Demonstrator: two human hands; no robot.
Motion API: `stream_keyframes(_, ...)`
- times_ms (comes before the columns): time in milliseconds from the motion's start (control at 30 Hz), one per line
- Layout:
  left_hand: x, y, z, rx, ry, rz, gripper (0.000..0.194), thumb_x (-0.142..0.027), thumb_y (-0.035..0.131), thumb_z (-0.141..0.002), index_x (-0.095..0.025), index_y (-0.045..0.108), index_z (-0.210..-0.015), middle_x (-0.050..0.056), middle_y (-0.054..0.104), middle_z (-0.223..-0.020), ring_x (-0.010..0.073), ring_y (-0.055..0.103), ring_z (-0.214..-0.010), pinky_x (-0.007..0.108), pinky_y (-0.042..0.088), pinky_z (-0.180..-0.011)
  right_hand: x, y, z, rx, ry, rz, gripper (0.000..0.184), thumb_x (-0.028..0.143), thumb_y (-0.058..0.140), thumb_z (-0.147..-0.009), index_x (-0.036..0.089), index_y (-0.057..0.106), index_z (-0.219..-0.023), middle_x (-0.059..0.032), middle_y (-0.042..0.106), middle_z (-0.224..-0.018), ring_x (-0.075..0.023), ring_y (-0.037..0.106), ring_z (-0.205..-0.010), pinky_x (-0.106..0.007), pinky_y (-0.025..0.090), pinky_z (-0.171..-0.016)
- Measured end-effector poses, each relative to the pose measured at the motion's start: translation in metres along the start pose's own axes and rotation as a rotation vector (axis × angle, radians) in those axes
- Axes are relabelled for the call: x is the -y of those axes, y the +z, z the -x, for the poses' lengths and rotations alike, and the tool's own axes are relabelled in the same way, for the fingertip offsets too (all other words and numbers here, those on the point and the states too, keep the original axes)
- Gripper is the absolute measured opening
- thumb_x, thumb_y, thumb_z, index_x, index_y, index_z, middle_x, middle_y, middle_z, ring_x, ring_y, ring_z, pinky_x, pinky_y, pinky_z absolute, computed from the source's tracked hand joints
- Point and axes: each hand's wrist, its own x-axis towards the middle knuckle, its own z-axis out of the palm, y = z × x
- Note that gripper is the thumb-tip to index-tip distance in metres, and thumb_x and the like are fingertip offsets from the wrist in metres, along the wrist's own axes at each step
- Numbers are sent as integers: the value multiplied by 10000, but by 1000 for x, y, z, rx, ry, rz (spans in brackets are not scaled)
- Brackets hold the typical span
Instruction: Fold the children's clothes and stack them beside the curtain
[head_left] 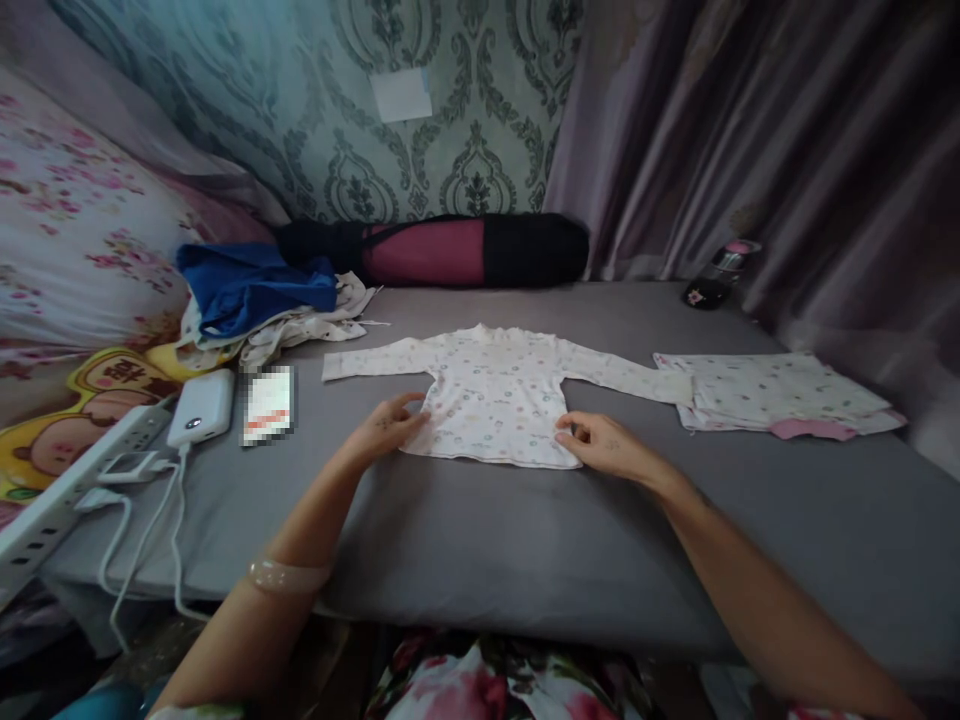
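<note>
A small white long-sleeved shirt with a tiny print lies flat on the grey bed sheet, its collar away from me and its sleeves stretched to both sides. My left hand is at the lower left side edge, fingers bent and closed on the cloth. At the lower right side edge, my right hand pinches the fabric between thumb and curled fingers. The right sleeve's cuff meets a stack of folded printed clothes with a pink piece showing at its front.
Left lie a pile of clothes with a blue garment, a white power bank, a blurred card, a power strip with cables and a yellow cushion. A black and red roll lies along the wall; a dark bottle stands back right.
</note>
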Motion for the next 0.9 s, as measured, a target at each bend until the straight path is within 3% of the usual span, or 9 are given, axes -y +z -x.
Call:
stream_keyframes(167, -11, 1, -37, -120, -218, 238, 499, -450, 597, -787, -177, 575, -1204, 10, 604, -759, 140, 583, -726, 214, 453, -628, 4, -10, -29, -137, 219, -316, 192, 298, 504, -861, 175, 615, -958, -21, 653, -737, -127, 608, -624, -201, 440, -529)
stream_keyframes(267, -20, 2, -57, -150, -299, 353, 419, -402, 645, -775, -176, 590, -1123, -11, 583, -688, 110, 554, -626, 206, 441, -590, 6, -8, -50, -212, 343, -537, 111, 230, 512, -858, 172, 592, -908, -27, 639, -745, -118, 617, -615, -202, 490, -543)
stream_keyframes(367, -29, 4, -69, -213, -344, 446, 338, -302, 663, -775, -160, 589, -1072, -39, 541, -619, 76, 490, -512, 196, 414, -543, 6, -4, -68, -313, 419, -617, 108, 185, 520, -842, 164, 595, -918, -20, 629, -720, -113, 611, -578, -205, 495, -523)
stream_keyframes(467, -33, 8, -77, -267, -368, 482, 325, -211, 637, -785, -136, 568, -1093, -46, 525, -601, 63, 450, -461, 189, 391, -506, 4, 0, -80, -424, 491, -470, 173, 226, 533, -842, 159, 614, -978, -9, 635, -706, -114, 594, -539, -207, 475, -495)
stream_keyframes(567, -33, 12, -82, -298, -363, 471, 331, -162, 621, -777, -119, 561, -1100, -61, 485, -559, 64, 420, -439, 185, 355, -478, 4, 6, -85, -474, 499, -138, 244, 298, 571, -832, 161, 633, -1025, -38, 681, -808, -156, 643, -675, -236, 489, -597)
stream_keyframes(667, -30, 14, -87, -313, -360, 446, 335, -162, 638, -751, -106, 571, -1074, -69, 456, -516, 80, 421, -434, 197, 335, -469, 9, 10, -84, -470, 439, 120, 276, 301, 551, -850, 181, 626, -1087, -77, 695, -983, -211, 647, -922, -269, 474, -757)
stream_keyframes(767, -27, 14, -89, -311, -354, 419, 380, -172, 669, -712, -114, 578, -1076, -58, 477, -518, 112, 480, -467, 216, 351, -488, 18, 15, -79, -424, 388, 233, 295, 265, 465, -897, 205, 590, -1157, -95, 677, -1037, -227, 628, -989, -289, 451, -797)
stream_keyframes(900, -18, 15, -86, -364, -219, 98, 457, -153, 622, -732, -161, 546, -1182, 24, 632, -732, 183, 621, -716, 257, 442, -641, 26, 19, -68, -396, 350, 398, 345, 239, 339, -950, 213, 563, -1211, -133, 609, -1116, -251, 624, -975, -331, 447, -781)
